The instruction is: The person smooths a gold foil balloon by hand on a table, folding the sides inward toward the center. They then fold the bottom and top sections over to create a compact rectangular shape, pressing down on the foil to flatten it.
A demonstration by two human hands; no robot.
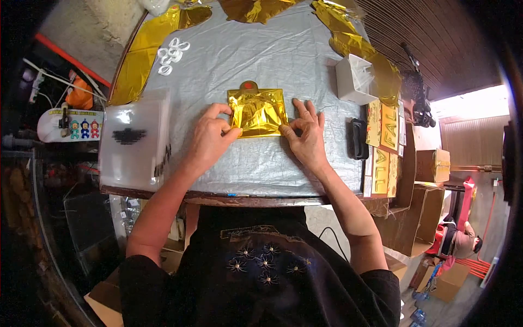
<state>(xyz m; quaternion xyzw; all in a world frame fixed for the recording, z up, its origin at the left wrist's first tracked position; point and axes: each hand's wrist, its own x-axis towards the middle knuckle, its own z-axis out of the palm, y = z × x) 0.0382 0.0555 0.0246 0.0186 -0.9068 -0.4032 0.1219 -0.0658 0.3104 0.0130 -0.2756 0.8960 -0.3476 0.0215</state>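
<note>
A shiny gold foil sheet point(257, 115), roughly square and crinkled, lies flat on the silver table cover in front of me. A rounded dark gold tab point(249, 86) with a red mark sticks out past its far edge. My left hand point(211, 132) holds the foil's left edge, its thumb pressed on the near left corner. At the near right corner, my right hand point(306, 135) pinches the foil between thumb and index finger, while its other fingers extend over the cover. What lies beneath the foil is hidden.
Clear plastic bags point(131, 158) with black print lie to the left. White rings point(173, 56) sit farther back. A white box point(355, 79), a black tray point(358, 139) and gold-lettered packages point(384, 163) line the right side. Loose gold foil point(143, 54) drapes the table's edges. Another person point(463, 242) is at far right.
</note>
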